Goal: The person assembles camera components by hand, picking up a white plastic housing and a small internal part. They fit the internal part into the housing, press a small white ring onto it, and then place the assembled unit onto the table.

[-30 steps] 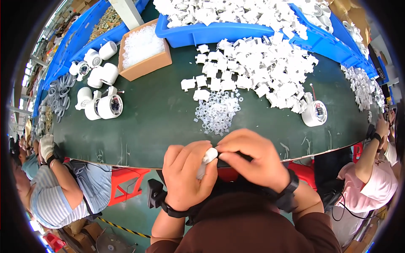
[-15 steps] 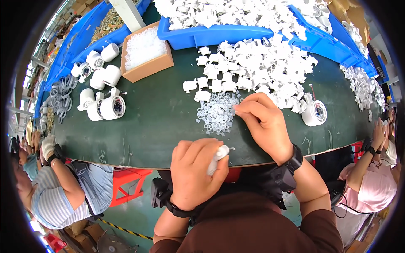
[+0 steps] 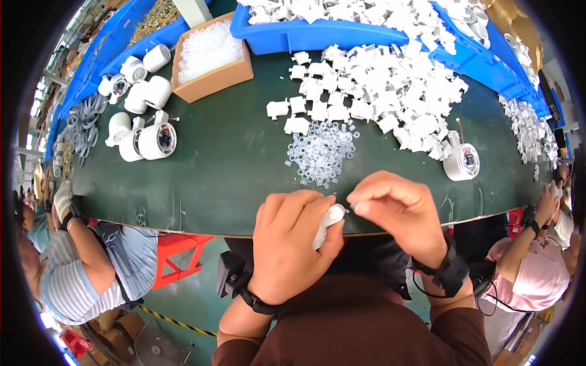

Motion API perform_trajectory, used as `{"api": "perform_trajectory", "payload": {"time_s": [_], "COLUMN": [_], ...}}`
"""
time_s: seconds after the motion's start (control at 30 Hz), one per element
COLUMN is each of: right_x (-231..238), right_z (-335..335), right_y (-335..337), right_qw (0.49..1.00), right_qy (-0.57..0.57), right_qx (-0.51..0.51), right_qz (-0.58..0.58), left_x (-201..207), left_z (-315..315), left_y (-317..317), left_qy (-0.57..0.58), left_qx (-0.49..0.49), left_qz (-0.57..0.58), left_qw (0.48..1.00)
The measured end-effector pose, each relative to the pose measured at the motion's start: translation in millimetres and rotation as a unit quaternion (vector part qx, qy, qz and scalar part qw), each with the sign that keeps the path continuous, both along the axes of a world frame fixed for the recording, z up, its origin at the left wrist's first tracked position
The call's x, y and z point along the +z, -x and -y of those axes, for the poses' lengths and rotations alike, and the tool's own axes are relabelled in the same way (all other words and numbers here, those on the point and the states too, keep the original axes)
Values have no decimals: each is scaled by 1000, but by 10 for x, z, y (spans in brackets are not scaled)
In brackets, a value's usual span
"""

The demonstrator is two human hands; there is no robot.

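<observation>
My left hand [image 3: 287,247] is closed around a white plastic part [image 3: 333,216] with a rounded end, held at the table's front edge; my fingers hide most of it. Just to its right, my right hand [image 3: 400,213] pinches a small translucent ring [image 3: 353,207] close to the part's tip, largely covered by the fingertips. Beyond both hands lies a pile of small clear rings [image 3: 320,155] on the dark green table [image 3: 213,183].
White brackets [image 3: 390,91] are heaped behind the rings, below a full blue bin [image 3: 342,38]. A cardboard box [image 3: 213,84] of clear pieces stands left of them. White round housings [image 3: 146,140] sit at left, another housing [image 3: 461,163] at right. People work on both sides.
My right hand has left the ring pile and come back toward me, beside the white part, with a small ring in its pinch. The left hand keeps its hold.
</observation>
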State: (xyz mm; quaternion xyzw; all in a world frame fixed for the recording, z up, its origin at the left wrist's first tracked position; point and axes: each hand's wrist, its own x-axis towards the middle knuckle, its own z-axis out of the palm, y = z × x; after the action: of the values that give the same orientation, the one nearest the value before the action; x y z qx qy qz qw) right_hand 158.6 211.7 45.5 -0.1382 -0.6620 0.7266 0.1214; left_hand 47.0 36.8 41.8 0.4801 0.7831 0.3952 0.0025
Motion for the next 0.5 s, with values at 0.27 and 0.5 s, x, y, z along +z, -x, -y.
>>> {"api": "perform_trajectory", "payload": {"time_s": [0.27, 0.5], "right_x": [-72, -97], "right_z": [110, 188], "right_y": [51, 95], "right_qw": [994, 992], "right_qy": [93, 94], "right_qx": [54, 40], "right_qz": [-3, 80], "left_x": [-74, -131], "left_z": [-36, -47], "left_y": [-4, -39], "left_qy": [-24, -40], "left_qx": [9, 9], "left_qz": [-24, -43], "left_qw": [999, 998]}}
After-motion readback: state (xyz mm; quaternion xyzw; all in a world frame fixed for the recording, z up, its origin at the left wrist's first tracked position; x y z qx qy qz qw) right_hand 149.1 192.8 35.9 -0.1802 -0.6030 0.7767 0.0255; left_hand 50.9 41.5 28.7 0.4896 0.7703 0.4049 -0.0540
